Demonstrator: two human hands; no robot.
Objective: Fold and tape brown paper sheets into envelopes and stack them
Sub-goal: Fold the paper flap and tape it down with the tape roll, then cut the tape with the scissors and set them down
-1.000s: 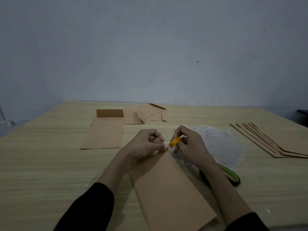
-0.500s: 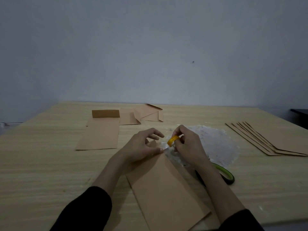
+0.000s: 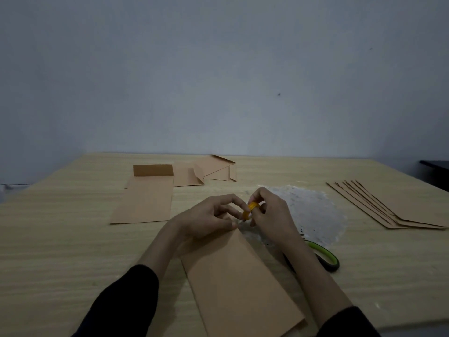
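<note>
A folded brown paper sheet (image 3: 240,285) lies slanted on the table in front of me. My left hand (image 3: 206,217) rests on its far end, fingers curled, thumb and fingertips pinching near the sheet's top corner at the tape's end. My right hand (image 3: 272,215) grips a small yellow tape roll (image 3: 250,209) just above that corner. A stack of flat brown sheets (image 3: 393,207) lies fanned at the right. A folded envelope with its flap up (image 3: 145,200) lies at the left, with other folded pieces (image 3: 209,171) behind it.
Green-handled scissors (image 3: 325,259) lie under my right forearm. A whitish scuffed patch (image 3: 311,212) marks the wooden table (image 3: 56,244) beyond my right hand. The table's front edge runs below the sheet. A dark object (image 3: 435,166) shows at the far right.
My left hand's fingers have lifted and curled toward the tape roll. The right hand turned the roll slightly and stayed at the sheet's corner.
</note>
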